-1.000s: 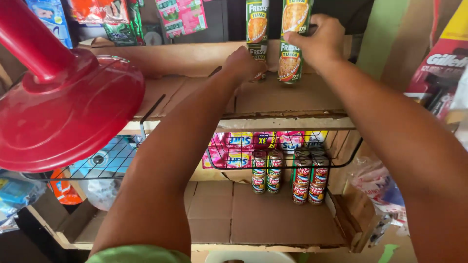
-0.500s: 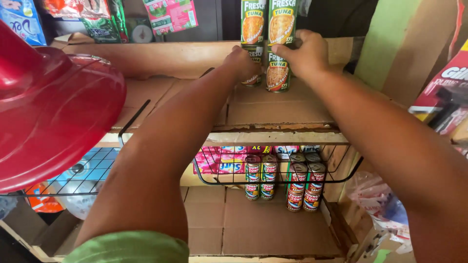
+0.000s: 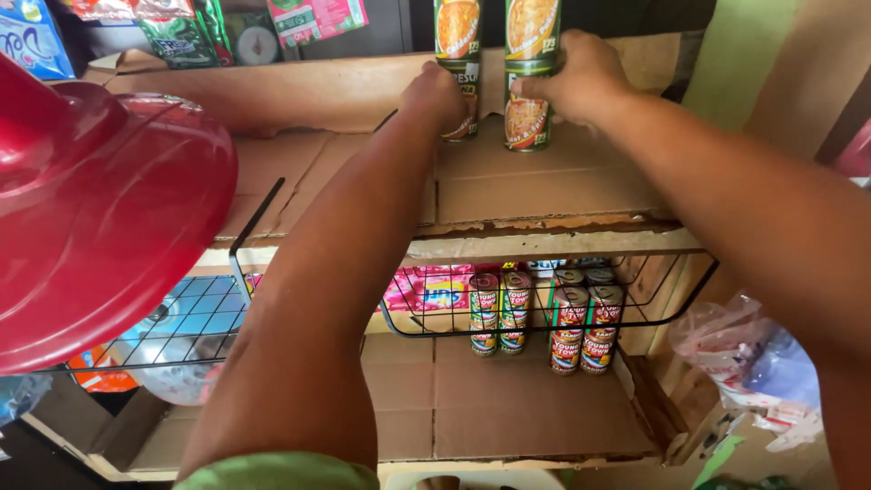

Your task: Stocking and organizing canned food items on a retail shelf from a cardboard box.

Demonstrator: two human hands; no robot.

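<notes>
Cardboard-lined upper shelf (image 3: pixel 544 195) carries stacked green cans (image 3: pixel 529 118) at its back; below it, probably eight small cans (image 3: pixel 544 313) sit on cardboard.

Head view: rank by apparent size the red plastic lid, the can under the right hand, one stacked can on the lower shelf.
1. Red plastic lid, largest by far, though it is nearest the camera.
2. Can under the right hand.
3. Lower-shelf can: looks about like the upper can; it sits farther off, so unsure.

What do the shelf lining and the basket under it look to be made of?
Shelf lining: brown corrugated cardboard, matt, with seams and a frayed front edge. Basket: thin dark wire, likely coated metal, open grid. Both hands rest on tall cans above.
</notes>
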